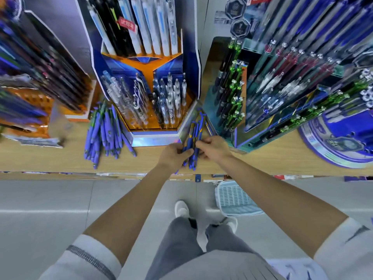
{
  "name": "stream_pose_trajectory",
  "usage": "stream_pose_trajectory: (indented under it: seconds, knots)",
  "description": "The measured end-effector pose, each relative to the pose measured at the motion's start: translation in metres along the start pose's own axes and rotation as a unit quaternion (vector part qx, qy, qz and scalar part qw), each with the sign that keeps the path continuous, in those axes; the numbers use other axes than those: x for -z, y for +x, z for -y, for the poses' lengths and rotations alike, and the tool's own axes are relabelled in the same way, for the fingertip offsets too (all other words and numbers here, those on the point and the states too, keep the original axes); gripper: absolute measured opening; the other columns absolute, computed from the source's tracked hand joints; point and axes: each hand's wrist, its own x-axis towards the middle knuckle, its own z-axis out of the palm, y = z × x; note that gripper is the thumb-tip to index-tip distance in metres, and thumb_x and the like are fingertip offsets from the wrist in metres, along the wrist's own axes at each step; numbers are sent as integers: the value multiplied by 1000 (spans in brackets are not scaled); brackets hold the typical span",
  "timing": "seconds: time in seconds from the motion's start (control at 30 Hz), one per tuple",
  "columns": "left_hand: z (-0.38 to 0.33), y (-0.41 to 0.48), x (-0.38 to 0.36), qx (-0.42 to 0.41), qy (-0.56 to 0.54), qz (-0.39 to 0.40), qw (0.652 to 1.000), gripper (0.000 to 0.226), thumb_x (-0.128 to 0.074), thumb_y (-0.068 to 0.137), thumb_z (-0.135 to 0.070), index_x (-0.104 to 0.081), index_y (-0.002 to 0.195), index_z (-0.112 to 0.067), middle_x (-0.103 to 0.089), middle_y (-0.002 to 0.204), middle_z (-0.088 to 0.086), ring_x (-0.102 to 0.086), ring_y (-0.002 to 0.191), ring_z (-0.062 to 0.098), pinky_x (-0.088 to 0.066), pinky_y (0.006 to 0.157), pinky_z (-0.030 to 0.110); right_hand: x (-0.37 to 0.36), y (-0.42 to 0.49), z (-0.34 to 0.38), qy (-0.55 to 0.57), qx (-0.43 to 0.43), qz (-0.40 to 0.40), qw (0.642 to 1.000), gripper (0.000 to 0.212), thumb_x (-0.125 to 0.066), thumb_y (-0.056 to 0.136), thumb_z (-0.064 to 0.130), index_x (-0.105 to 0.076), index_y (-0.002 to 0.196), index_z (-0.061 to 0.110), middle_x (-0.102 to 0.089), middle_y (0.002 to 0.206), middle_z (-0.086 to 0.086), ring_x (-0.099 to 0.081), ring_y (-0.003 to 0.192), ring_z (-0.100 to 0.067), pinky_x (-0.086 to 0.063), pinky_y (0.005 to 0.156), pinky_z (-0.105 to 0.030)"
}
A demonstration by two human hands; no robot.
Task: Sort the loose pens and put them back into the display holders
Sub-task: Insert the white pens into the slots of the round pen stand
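Observation:
A bunch of dark blue pens (194, 138) lies between the two display stands on the wooden shelf (60, 158). My left hand (175, 156) grips the near end of this bunch from the left. My right hand (214, 147) pinches pens of the same bunch from the right. A loose pile of purple-blue pens (105, 134) lies on the shelf to the left. Behind both stands the blue and orange display holder (149, 110), with clear and white pens upright in its slots.
A teal stand (232, 93) of green and black pens rises at the right, and tilted racks (40, 67) at the left. A round blue display (341, 142) sits far right. A pale blue plastic basket (236, 201) rests on the grey floor below the shelf edge, by my feet.

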Motion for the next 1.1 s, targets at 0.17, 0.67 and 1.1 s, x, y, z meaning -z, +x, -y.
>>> stream_pose_trajectory:
  seconds: [0.17,0.67,1.1]
  knots:
    - [-3,0,-1,31,-56,9,998,13,-58,89,-15,-61,79,-7,-57,61,7,-53,53,20,-46,53,25,-1,-1,2,-3,11,-16,1000,36,-68,82,46,-71,81,10,-73,75,-10,-71,70,-27,-59,74,-45]
    - [10,-3,8,-15,-98,-27,995,30,-54,92,-47,-53,89,-17,-40,57,-5,-35,53,16,-28,51,33,4,0,-9,-39,69,16,997,13,-65,87,19,-57,77,22,-68,84,-14,-68,80,-29,-58,75,-48]
    - [-9,-61,-44,-159,-58,0,986,15,-56,97,-20,-47,85,-24,-40,64,-2,-38,59,13,-35,58,27,57,-66,-50,173,155,124,965,14,-67,88,9,-63,101,13,-64,93,-18,-69,74,-18,-59,66,-33]
